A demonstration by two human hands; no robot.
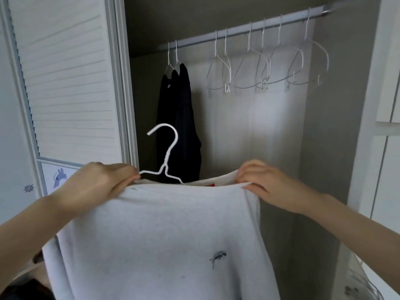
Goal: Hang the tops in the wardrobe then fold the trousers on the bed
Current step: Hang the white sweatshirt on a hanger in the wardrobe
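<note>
From the head camera, a pale grey top (155, 239) hangs in front of the open wardrobe (270, 126), held up by its shoulders so that its neckline runs left to right and its body drops straight down toward the bottom of the frame. The cloth looks soft and slightly fuzzy, with a small dark printed mark on the lower right of the chest and a red label showing inside the collar.

A white hanger (165, 152) of thin coated wire rises out of the neck opening. Its hook stands upright and curls over to the left, and its twisted stem splits into two arms that slope down into the collar.

The left hand (95, 187) is clamped on the top's left shoulder, fingers curled over the fabric, fingertips touching the hanger's left arm. The right hand (263, 184) pinches the collar edge at the right shoulder, fingers bent round the cloth. The top spans between the two hands, the hanger nearer the left one.

Behind, a metal rail (238, 32) slopes up to the right. Dark garments (179, 118) hang at its left end, and empty white hangers (268, 68) are spread along it. A white slatted door (69, 83) stands open at the left.
</note>
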